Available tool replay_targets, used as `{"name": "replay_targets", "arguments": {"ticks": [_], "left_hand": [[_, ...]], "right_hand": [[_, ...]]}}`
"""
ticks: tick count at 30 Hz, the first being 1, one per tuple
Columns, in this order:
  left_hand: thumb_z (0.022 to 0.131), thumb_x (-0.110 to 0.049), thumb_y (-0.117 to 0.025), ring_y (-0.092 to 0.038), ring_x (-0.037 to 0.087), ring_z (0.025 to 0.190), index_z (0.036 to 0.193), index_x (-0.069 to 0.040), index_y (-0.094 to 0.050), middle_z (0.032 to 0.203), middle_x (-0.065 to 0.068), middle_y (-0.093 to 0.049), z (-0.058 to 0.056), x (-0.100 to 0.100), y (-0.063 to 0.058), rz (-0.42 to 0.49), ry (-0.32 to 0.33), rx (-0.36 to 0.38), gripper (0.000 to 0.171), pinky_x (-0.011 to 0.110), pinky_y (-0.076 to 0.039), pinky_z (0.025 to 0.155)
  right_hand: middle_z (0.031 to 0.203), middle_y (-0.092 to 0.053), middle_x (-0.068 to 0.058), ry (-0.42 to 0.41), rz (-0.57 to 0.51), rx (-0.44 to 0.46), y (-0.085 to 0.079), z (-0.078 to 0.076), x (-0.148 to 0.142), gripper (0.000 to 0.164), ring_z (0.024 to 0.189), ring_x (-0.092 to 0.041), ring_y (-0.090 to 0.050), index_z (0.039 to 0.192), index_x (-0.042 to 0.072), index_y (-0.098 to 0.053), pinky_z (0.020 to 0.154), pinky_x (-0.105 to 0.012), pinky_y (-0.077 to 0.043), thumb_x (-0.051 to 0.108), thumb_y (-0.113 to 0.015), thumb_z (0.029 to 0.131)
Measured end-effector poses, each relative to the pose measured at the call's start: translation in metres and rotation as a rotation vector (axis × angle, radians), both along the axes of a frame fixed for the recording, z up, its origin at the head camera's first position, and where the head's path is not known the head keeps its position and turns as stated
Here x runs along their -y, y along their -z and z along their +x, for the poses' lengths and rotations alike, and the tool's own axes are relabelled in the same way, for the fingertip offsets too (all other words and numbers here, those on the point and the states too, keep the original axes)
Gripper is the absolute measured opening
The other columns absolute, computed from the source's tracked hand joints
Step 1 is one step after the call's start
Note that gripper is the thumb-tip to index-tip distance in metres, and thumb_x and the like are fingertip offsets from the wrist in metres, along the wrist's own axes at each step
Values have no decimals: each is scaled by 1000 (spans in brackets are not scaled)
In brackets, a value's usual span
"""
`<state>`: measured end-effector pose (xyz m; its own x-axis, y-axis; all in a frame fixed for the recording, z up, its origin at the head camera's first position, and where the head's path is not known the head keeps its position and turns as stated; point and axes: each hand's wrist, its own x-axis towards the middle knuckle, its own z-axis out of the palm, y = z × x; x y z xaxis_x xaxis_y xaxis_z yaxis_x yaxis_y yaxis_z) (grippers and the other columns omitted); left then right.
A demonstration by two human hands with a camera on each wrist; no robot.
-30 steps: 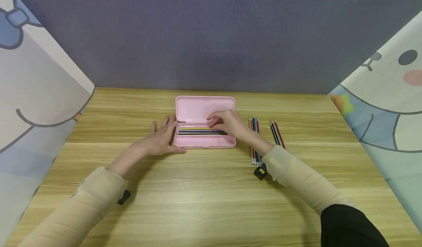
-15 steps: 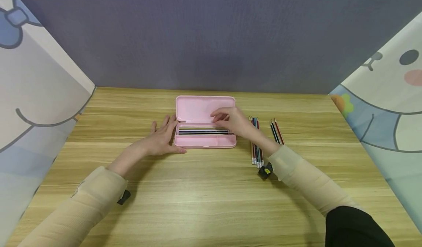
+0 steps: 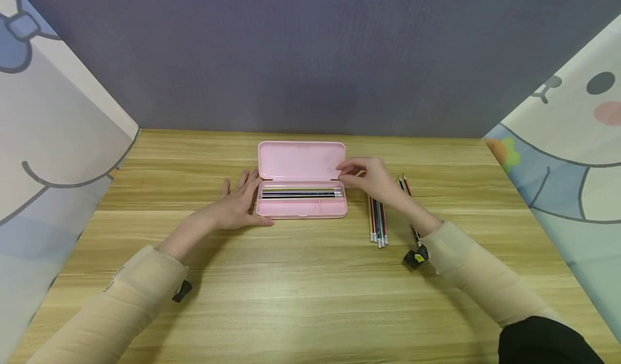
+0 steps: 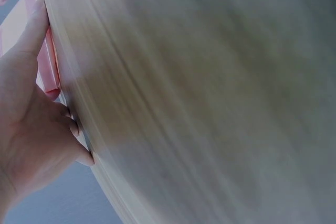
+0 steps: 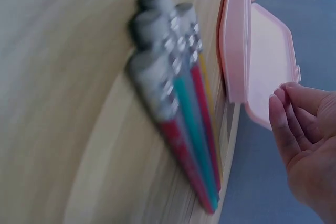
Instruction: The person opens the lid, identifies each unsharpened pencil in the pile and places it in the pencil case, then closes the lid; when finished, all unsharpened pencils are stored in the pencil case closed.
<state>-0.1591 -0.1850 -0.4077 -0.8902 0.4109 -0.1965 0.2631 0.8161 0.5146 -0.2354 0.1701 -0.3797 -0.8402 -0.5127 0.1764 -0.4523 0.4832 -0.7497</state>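
Observation:
A pink pencil case (image 3: pixel 288 208) lies with its lid (image 3: pixel 301 162) folded back, and several pencils (image 3: pixel 301 193) lie lengthwise in its rear compartment. My left hand (image 3: pixel 237 207) rests at the left end of the case, fingers spread, thumb along the front edge. In the left wrist view that thumb (image 4: pixel 32 30) lies against the pink side. My right hand (image 3: pixel 371 179) is just off the right end of the case, fingers loosely bent and holding nothing. Below it, a bundle of pencils (image 3: pixel 378 224) lies on the table, eraser ends towards me.
Right of the bundle, a few more pencils (image 3: pixel 407 186) lie partly hidden under my right forearm. A grey-blue panel (image 3: pixel 310 56) stands behind the wooden table (image 3: pixel 291 299), with cartoon-printed panels on both sides.
My right hand has drawn back rightwards from over the pencil case, uncovering the eraser ends of the pencils inside. My left hand has stayed in place.

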Motion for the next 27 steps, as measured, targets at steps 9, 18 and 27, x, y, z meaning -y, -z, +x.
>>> {"name": "replay_targets", "arguments": {"ticks": [9, 18, 27], "left_hand": [[85, -58, -78, 14, 47, 159, 160, -15, -11, 171, 26, 10, -1, 0, 0, -12, -7, 12, 109, 79, 14, 116], [86, -57, -78, 14, 48, 159, 159, -17, -12, 171, 26, 10, -1, 0, 0, -9, -6, 11, 106, 79, 14, 116], [86, -58, -77, 13, 48, 159, 159, -17, -12, 171, 27, 9, -2, 0, 0, -7, -7, 6, 107, 79, 13, 116]], "right_hand": [[96, -77, -25, 52, -62, 43, 2, 1, -36, 24, 75, -24, -73, 116, -5, -73, 66, -30, -62, 8, -72, 96], [106, -74, -30, 86, -105, 93, 7, 10, -64, 28, 81, -13, -74, 123, -7, -69, 69, -36, -64, 3, -68, 97], [118, -69, -32, 105, -87, 163, 15, 24, -80, 40, 90, -18, -76, 137, -8, -58, 73, -37, -65, -3, -65, 97]]}}
